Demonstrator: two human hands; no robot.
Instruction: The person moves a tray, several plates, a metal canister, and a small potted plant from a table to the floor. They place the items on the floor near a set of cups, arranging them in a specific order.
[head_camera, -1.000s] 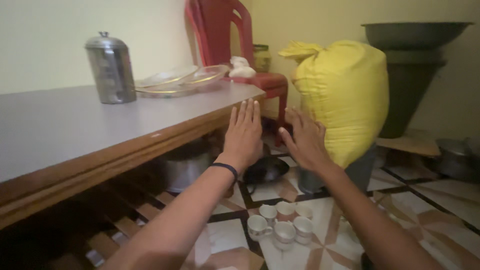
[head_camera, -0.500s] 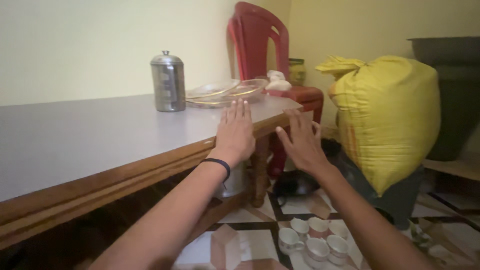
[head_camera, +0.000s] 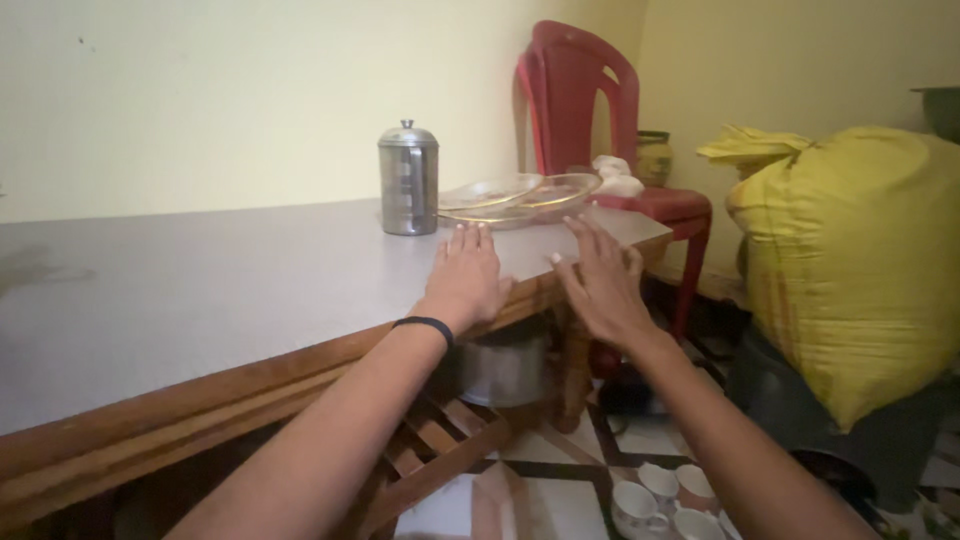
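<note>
Reaching over the surface (head_camera: 200, 290) edge, both hands are spread flat and empty, left hand (head_camera: 466, 278) just beside right hand (head_camera: 600, 285). One upright steel canister (head_camera: 407, 179) and two glass dishes (head_camera: 520, 196) lie just beyond the fingertips. One yellow sack (head_camera: 860, 260) bulges right of them.

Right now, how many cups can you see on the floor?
4, clustered on the tiled floor at bottom right: one white cup, one behind it, one pinkish, one cut by the frame's edge. More may lie out of frame.
</note>
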